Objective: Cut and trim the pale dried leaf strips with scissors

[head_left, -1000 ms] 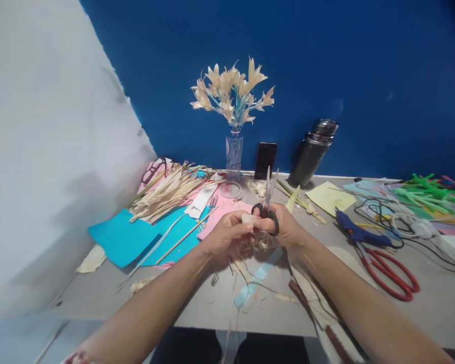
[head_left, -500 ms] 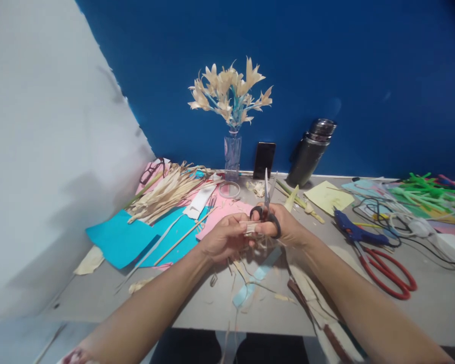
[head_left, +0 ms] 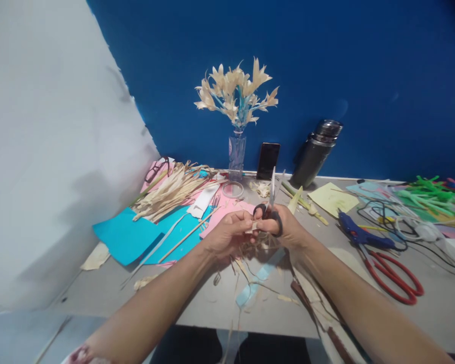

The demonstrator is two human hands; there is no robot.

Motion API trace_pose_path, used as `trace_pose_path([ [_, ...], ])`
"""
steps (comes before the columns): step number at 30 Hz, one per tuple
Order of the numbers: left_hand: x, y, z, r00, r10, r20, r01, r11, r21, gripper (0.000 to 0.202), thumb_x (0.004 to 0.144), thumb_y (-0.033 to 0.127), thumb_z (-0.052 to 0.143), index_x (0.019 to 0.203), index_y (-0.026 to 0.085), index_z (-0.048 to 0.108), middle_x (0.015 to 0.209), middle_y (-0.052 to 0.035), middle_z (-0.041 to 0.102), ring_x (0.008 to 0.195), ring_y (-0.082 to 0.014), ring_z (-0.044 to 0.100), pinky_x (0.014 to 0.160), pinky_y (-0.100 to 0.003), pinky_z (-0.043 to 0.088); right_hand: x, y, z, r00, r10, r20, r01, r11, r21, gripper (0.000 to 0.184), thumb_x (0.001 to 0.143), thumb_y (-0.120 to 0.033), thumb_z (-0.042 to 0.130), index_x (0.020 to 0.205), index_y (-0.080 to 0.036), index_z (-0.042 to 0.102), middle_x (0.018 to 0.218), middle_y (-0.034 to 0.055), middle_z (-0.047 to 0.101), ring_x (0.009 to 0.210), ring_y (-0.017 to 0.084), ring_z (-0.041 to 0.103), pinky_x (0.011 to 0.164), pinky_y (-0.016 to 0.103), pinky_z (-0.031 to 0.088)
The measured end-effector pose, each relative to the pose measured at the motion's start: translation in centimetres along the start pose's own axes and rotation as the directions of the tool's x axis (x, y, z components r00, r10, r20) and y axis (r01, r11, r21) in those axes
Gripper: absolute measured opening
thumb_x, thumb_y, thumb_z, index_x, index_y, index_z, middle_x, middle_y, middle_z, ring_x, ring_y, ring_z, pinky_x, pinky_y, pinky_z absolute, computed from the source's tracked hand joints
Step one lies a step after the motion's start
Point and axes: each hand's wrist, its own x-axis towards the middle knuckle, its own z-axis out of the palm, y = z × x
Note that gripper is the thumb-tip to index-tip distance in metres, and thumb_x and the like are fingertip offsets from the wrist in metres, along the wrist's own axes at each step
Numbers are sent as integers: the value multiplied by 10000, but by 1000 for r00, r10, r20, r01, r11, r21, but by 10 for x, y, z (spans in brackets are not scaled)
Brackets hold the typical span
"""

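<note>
Above the middle of the table, my left hand [head_left: 233,230] pinches a small pale strip [head_left: 253,226] that looks like dried husk. Close beside it, my right hand [head_left: 288,227] has black-handled scissors [head_left: 273,194] around its fingers, the blades pointing up and slightly apart. The right thumb and fingertips also touch the strip's other end. Below both hands lie thin husk scraps [head_left: 244,273] and a light blue paper strip [head_left: 260,280]. What the curled fingers cover underneath is hidden.
Behind stand a clear bottle [head_left: 236,156] of husk flowers [head_left: 237,91], a phone [head_left: 268,161] and a leaning flask [head_left: 316,154]. Dried husks [head_left: 170,189] lie on blue paper [head_left: 127,237] at left. At right are a blue glue gun [head_left: 364,232], red-handled scissors [head_left: 396,275] and cables [head_left: 413,237].
The whole view has shifted slightly, so things appear a little further right. Both hands stay together at the pale strip, their fingers slightly moved, and the scissors remain in my right hand.
</note>
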Motion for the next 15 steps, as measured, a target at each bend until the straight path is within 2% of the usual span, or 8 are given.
trace_pose_path([
  [2,-1,2,1,1000,4,27,-3,1000,-25,348,670,318,827,739,159,525,832,-35,614,657,-120,586,603,-250,454,0,2,2,999,-31,-32,31,1000,5,325,680,-350,797,841,-198,558,687,-2,636,593,175,617,568,303,509],
  [5,-1,4,2,998,54,-34,-51,995,82,344,661,304,824,842,177,561,833,-27,634,624,-119,581,583,-245,436,-2,0,7,970,-177,-164,141,968,-209,266,674,-302,775,818,-201,575,675,-10,615,587,157,575,556,277,468],
  [7,0,5,3,984,143,-111,-114,966,230,281,676,261,802,817,172,576,715,-2,603,589,-112,552,571,-235,415,-5,-4,9,926,-321,-200,212,879,-428,199,677,-243,749,808,-203,605,693,-10,607,608,148,545,582,271,447],
  [9,2,7,3,948,270,-168,-188,903,387,198,700,239,768,747,166,590,673,3,582,592,-112,530,573,-234,403,-6,-8,10,892,-410,-189,247,794,-555,169,684,-207,726,828,-210,637,736,-1,617,647,151,540,628,277,445],
  [10,2,9,3,920,348,-180,-231,852,469,158,714,233,750,726,166,607,685,-4,588,614,-118,530,587,-239,403,-6,-11,10,891,-410,-194,245,796,-554,179,688,-209,724,850,-210,648,762,7,630,665,155,549,642,280,448],
  [11,2,11,3,883,435,-176,-277,786,552,112,727,221,731,716,170,632,710,-12,598,647,-126,536,611,-245,407,-6,-13,9,903,-374,-211,227,832,-506,196,694,-230,728,873,-207,652,782,17,644,672,159,561,642,280,451],
  [13,0,14,4,801,585,-123,-355,631,690,43,741,173,694,701,183,683,748,-29,613,720,-144,547,673,-259,412,-3,-15,6,951,-201,-235,122,942,-313,250,723,-338,733,901,-187,644,780,41,665,655,168,595,599,275,454],
  [15,-2,17,6,752,655,-70,-399,537,743,109,734,121,664,700,208,719,756,-36,618,764,-163,551,722,-275,414,0,-13,3,983,2,-183,-24,993,-115,348,744,-475,716,879,-167,626,762,64,676,620,178,626,545,267,446],
])
